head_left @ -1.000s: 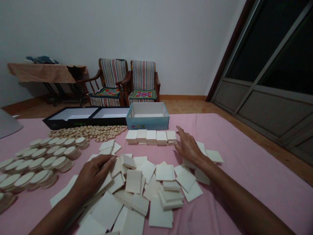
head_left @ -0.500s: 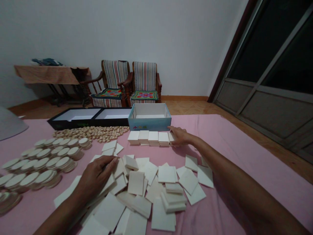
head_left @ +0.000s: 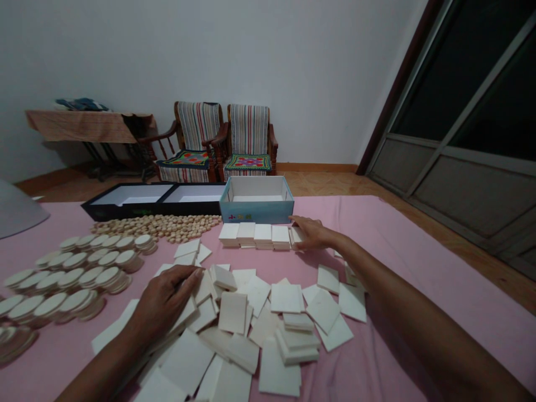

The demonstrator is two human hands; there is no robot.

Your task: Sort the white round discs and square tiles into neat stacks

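My right hand point(head_left: 312, 233) reaches to the far side of the cloth and holds a stack of thin square wooden tiles point(head_left: 297, 235) at the right end of a row. Several neat tile stacks point(head_left: 263, 234) stand beside it, in front of a light-blue box point(head_left: 256, 211). Low over the left part of a loose heap of pale square wooden tiles point(head_left: 232, 312) is my left hand point(head_left: 167, 296), thumb and fingers drawn together. Whatever lies under those fingers is hidden.
Round wooden discs point(head_left: 71, 279) lie in overlapping rows at left. Behind them spread small wooden beads point(head_left: 154, 227) and a black two-part tray point(head_left: 121, 209). Pink cloth point(head_left: 397, 240) covers the surface. Two chairs point(head_left: 249, 139) stand by the wall.
My right hand has shifted very slightly to the right at the end of the row, with a bit more of the end stack showing. My left hand stays in place.
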